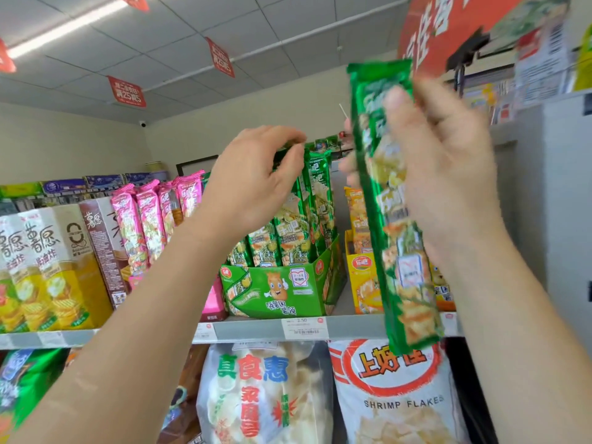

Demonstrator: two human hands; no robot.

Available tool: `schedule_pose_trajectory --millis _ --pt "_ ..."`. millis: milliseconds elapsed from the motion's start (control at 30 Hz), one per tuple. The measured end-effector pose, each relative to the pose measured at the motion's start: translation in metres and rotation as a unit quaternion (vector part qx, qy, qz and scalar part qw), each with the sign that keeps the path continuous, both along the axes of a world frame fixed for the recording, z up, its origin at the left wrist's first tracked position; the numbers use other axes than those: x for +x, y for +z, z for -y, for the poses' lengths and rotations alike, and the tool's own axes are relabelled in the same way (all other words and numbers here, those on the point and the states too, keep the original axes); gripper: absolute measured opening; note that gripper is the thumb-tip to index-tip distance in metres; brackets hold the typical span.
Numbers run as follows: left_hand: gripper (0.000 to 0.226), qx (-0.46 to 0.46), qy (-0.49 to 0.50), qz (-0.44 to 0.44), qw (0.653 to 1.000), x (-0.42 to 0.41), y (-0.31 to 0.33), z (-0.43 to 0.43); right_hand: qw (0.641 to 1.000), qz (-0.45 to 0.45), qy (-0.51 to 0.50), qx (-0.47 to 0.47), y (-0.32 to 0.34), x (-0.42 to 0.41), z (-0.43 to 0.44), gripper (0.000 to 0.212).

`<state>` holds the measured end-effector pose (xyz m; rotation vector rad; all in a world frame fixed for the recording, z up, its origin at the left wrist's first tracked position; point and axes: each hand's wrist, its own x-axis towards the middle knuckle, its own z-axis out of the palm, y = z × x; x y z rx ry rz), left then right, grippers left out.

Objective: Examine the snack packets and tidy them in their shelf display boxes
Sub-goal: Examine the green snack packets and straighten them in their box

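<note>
Packet [407, 283]: green, long, held upright and slightly tilted in the air, in front of the shelf [352, 326]. Motion-blurred.
Right hand [448, 174]: grasps the packet's upper half, thumb across the front, fingers behind.
Left hand [253, 184]: fingers and thumb pinch the tops of the boxed packets [317, 200].
Boxed packets: green, standing upright in the green box [282, 290] on the shelf, left of the held packet.
Yellow box [362, 280]: just right of the green box, partly hidden by the held packet.
Pink packets [144, 219]: left of the green box, leaning.
Price tag [302, 328]: on the shelf edge below the green box.
Shrimp flakes bag [400, 405]: on the level below.
</note>
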<state>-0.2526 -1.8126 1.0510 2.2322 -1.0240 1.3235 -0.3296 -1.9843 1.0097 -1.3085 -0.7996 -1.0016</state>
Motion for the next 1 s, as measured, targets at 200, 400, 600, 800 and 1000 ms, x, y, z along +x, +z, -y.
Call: schedule_pose_trajectory --millis 200,400,600,800,1000 --pt "0.03 -0.106 -0.114 0.048 0.987 -0.044 -0.041 0.007 0.997 -0.071 -0.022 -0.002 -0.043 0.008 -0.006 0.018" --pt "0.037 -0.218 -0.259 -0.198 0.92 -0.066 -0.078 0.015 0.995 -0.014 -0.061 -0.078 -0.072 -0.002 -0.011 0.028" --pt "0.029 -0.331 -0.331 -0.34 0.816 -0.071 -0.103 0.017 0.988 -0.119 -0.002 -0.095 -0.103 -0.02 -0.015 0.045" --pt "0.035 -0.432 -0.32 -0.375 0.755 -0.072 -0.125 0.011 0.956 -0.259 0.092 -0.107 -0.156 -0.047 -0.016 0.036" --pt "0.015 -0.309 -0.338 -0.445 0.769 -0.076 -0.147 -0.015 0.942 -0.299 -0.006 -0.152 -0.177 -0.068 -0.018 0.034"
